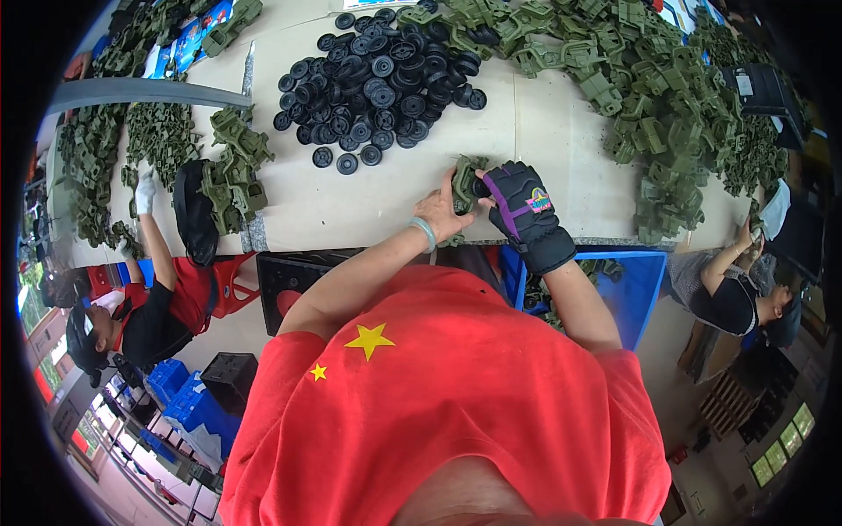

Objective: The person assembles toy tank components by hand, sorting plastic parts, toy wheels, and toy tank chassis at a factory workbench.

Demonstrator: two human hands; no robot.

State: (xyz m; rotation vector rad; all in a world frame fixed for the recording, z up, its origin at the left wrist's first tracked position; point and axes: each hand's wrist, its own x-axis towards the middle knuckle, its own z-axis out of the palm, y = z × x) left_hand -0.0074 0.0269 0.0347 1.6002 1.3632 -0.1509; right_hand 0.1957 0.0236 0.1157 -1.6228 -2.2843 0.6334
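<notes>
Near the table's front edge, my left hand (438, 213) is closed around a green plastic toy vehicle part (471, 180). That hand is bare, with a pale bangle on the wrist. My right hand (524, 206), in a black and purple glove with bare fingertips, is closed against the part's right side. Its fingertips pinch a small black wheel (481, 187) pressed to the part; the fingers partly hide it. Farther up the table lies a heap of black wheels (383, 83), a few loose at its near edge.
Green plastic parts (653, 131) are piled at right, with another stack (237, 171) at left beside a black bag (193, 210). Below the table edge stands a blue bin (636, 294). Co-workers sit at left (145, 302) and right (732, 280).
</notes>
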